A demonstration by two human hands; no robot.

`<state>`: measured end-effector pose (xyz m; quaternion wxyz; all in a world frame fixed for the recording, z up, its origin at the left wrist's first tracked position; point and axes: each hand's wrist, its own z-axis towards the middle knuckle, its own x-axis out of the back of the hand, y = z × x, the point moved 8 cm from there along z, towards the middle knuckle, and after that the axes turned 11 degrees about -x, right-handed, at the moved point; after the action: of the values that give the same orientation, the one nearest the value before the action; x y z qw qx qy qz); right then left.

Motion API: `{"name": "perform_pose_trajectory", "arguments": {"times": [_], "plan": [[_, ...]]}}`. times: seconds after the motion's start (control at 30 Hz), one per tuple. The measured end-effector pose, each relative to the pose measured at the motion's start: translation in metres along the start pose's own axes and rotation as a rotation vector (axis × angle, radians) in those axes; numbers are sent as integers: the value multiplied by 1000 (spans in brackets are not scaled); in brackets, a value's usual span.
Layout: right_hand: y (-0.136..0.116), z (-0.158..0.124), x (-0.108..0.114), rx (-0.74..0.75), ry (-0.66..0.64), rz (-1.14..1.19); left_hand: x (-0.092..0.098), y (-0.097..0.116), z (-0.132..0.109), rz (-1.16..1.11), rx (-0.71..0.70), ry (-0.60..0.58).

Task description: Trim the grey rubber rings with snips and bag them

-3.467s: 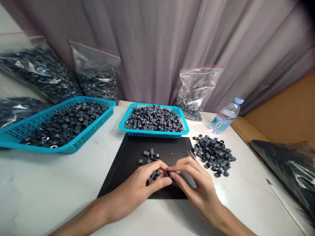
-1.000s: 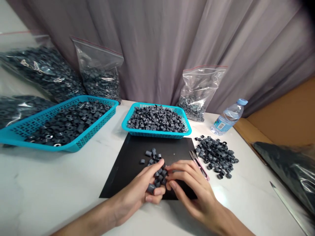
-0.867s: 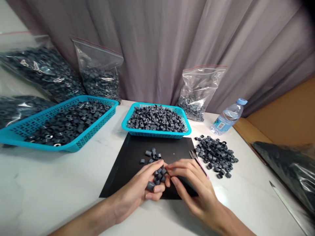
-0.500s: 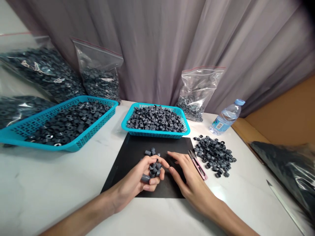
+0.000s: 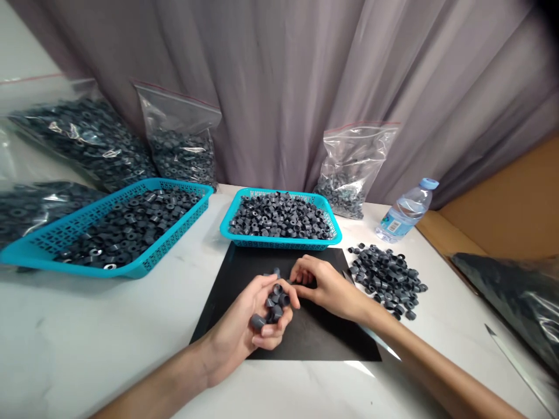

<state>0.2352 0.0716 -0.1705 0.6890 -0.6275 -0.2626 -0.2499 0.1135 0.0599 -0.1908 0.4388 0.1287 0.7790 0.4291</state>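
Observation:
My left hand (image 5: 262, 314) is cupped palm up over the black mat, fingers curled round several small grey plastic sleeves (image 5: 276, 305). Just behind its fingers a few more grey sleeves (image 5: 276, 272) lie on the mat (image 5: 314, 343). My right hand (image 5: 321, 285) is beside it, palm down, thumb and fingers drawn together by the left fingertips. What its fingertips hold, if anything, is hidden. Under the right wrist, the pink thread snips are mostly covered.
A blue basket (image 5: 279, 242) full of grey sleeves stands behind the mat, a larger blue basket (image 5: 131, 270) to the left. Loose sleeves (image 5: 386, 279) are heaped at right near a water bottle (image 5: 406, 212). Filled zip bags (image 5: 181, 145) line the curtain; a blade-like strip (image 5: 515, 364) lies far right.
My right hand has moved up and closed its fingers beside the left fingertips, its forearm now covering the snips. The left hand still cups the sleeves. The view has shifted slightly.

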Motion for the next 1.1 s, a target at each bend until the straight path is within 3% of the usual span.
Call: {"name": "perform_pose_trajectory", "arguments": {"times": [0.3,0.5,0.63,0.8,1.1], "plan": [[5,-12,15,-88,-100,357,17,17,-2,67,-83,210],[9,-11,15,-129,-108,583,17,19,-1,195,-101,269],[0,-15,13,-112,-114,686,14,13,-2,181,-96,230],[-13,-18,12,-67,-104,612,7,7,-4,130,-52,166],[-13,-19,16,-42,-34,645,3,13,-6,171,-104,105]]}}
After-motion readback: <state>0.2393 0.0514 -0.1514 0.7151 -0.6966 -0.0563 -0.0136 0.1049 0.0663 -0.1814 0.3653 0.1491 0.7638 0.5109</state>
